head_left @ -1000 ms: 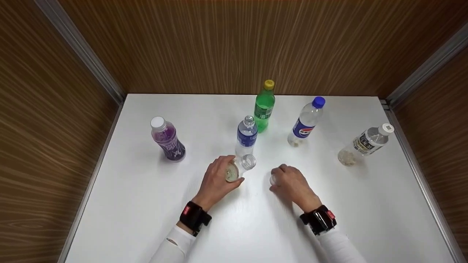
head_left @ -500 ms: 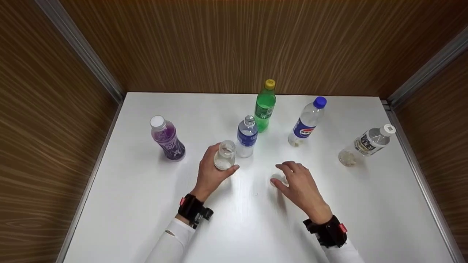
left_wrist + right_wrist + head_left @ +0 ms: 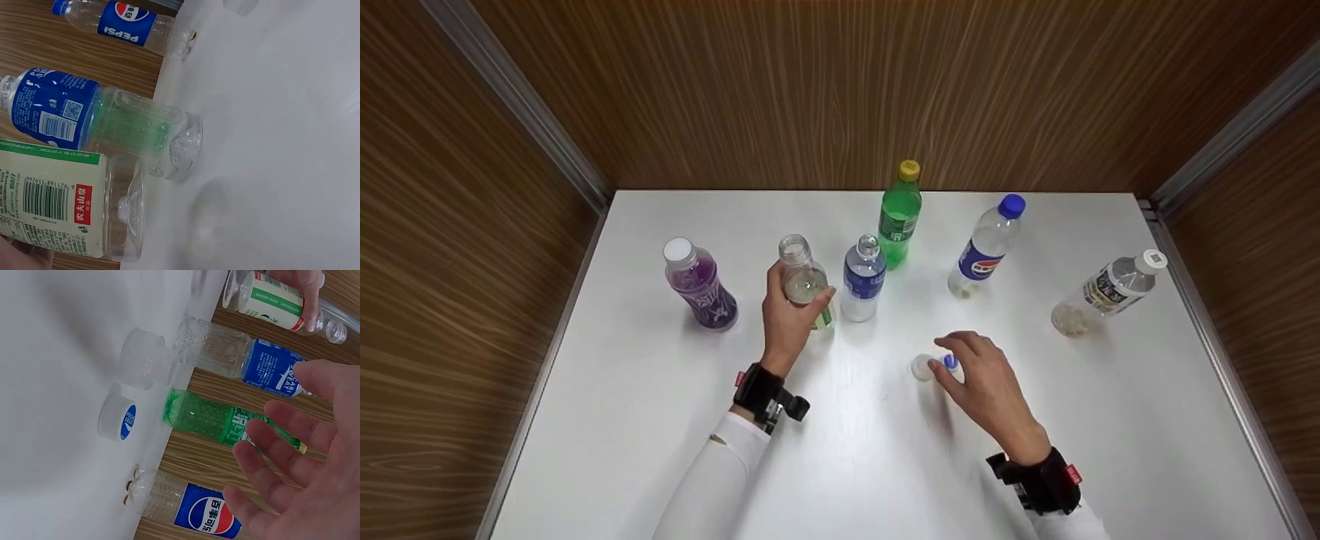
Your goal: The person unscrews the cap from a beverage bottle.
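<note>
My left hand [image 3: 787, 322] grips a clear, uncapped bottle [image 3: 805, 281] with a cream and green label [image 3: 50, 199]. It stands upright, left of an uncapped blue-labelled Pocari Sweat bottle [image 3: 862, 281]; whether its base touches the table I cannot tell. Spread and holding nothing, the fingers of my right hand [image 3: 982, 382] hover over two bottle caps. One is a translucent cap [image 3: 143, 359]; the other is a white cap with a blue Pocari Sweat top [image 3: 117, 417]. In the head view the right hand partly covers the blue-topped cap [image 3: 951, 363].
A purple bottle [image 3: 702, 289] with a white cap stands at the left. Behind the Pocari Sweat bottle is a green bottle [image 3: 898, 217]. A Pepsi bottle [image 3: 984, 251] and a white-capped clear bottle [image 3: 1102, 295] stand rightward. Wood-grain panels [image 3: 840, 90] enclose the white table [image 3: 840, 465].
My left hand has turned the clear bottle from tilted to upright and moved it back and left. The right hand has let go of the translucent cap and its fingers have spread.
</note>
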The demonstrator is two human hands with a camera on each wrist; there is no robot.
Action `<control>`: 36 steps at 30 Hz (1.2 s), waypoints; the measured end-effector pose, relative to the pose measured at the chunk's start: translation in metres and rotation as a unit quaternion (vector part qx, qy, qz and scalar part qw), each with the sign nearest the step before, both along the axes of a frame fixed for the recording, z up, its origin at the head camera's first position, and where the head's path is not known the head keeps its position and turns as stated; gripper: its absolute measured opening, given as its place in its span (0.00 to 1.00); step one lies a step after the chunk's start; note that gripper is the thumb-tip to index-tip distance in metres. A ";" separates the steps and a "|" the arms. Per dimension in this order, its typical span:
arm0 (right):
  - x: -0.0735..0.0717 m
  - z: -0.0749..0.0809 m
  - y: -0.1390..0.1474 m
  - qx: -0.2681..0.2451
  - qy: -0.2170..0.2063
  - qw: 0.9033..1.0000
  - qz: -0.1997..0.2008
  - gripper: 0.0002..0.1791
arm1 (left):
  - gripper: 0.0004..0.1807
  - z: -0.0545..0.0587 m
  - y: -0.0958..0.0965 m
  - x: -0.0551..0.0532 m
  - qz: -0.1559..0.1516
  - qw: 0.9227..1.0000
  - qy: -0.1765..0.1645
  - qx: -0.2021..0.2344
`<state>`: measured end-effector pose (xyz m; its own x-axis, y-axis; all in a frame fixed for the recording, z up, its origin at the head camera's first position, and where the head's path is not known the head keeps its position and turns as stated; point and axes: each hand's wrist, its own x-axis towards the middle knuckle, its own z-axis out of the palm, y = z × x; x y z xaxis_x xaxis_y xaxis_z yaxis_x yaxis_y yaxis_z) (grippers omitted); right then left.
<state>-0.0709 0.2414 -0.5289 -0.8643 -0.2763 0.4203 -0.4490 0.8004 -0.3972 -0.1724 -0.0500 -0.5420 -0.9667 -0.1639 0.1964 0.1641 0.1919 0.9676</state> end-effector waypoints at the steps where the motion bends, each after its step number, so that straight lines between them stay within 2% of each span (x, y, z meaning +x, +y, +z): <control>1: 0.000 0.000 0.001 -0.001 0.000 1.000 0.000 0.17 | 0.46 0.000 0.001 -0.002 0.001 1.000 0.002 -0.001; 11: 0.000 0.001 0.004 -0.001 0.006 1.000 0.009 0.16 | 0.46 -0.010 0.008 -0.024 0.012 1.000 0.006 0.002; 21: 0.000 0.003 0.008 -0.006 -0.015 1.000 0.005 0.14 | 0.46 -0.027 0.005 -0.034 -0.009 0.999 -0.029 -0.034; 26: 0.000 0.002 0.010 -0.012 -0.016 1.000 0.005 0.14 | 0.51 -0.030 0.002 -0.036 -0.009 0.998 -0.048 -0.041; 31: 0.000 0.001 0.010 -0.016 -0.019 1.000 0.012 0.13 | 0.60 -0.034 -0.001 -0.032 0.004 0.995 -0.078 -0.056; 36: -0.001 0.001 0.013 -0.019 -0.022 1.000 0.011 0.13 | 0.67 -0.027 -0.004 -0.023 -0.010 0.996 -0.062 -0.057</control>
<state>-0.0719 0.2540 -0.5283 -0.8761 -0.2807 0.3920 -0.4481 0.7741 -0.4473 -0.1952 -0.0537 -0.5691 -0.9876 -0.1274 0.0912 0.0493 0.2998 0.9527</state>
